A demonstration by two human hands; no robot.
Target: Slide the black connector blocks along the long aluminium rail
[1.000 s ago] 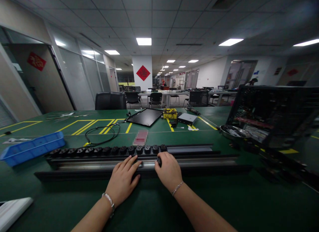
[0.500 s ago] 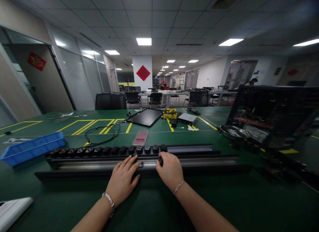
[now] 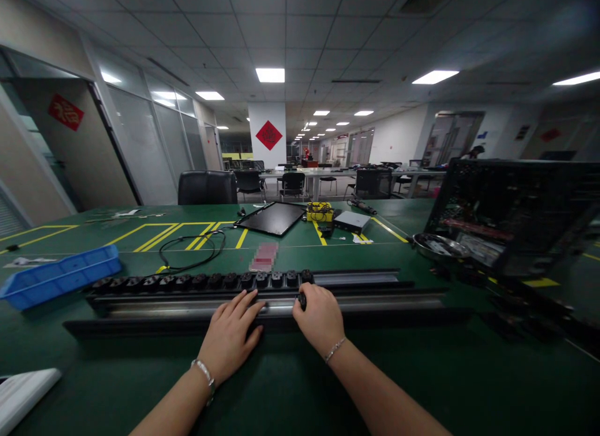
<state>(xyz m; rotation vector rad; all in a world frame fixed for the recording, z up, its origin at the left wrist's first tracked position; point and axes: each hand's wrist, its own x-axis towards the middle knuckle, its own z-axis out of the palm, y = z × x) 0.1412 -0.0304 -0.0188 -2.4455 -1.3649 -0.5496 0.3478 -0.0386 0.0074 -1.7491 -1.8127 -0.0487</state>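
A long black rail with a silvery metal channel (image 3: 394, 303) lies across the green table in front of me. My left hand (image 3: 229, 339) rests flat on the channel's near side, fingers spread and nothing held. Closed over the channel, my right hand (image 3: 321, 320) pinches a small black socket module (image 3: 302, 300), most of it hidden by the fingers. Behind runs a second rail (image 3: 360, 277) of the same kind. A row of black socket modules (image 3: 199, 281) fills it from the left end to around the middle.
On the left is a blue plastic bin (image 3: 65, 277), with a black cable (image 3: 194, 255) beyond it. A dark flat panel (image 3: 272, 218), a yellow item (image 3: 320, 212) and a grey box (image 3: 352, 222) lie farther back. A metal bowl (image 3: 438, 245) and an open computer case (image 3: 515, 217) stand right.
My right hand has shifted very slightly to the right with the socket module still pinched. My left hand stays in place on the rail.
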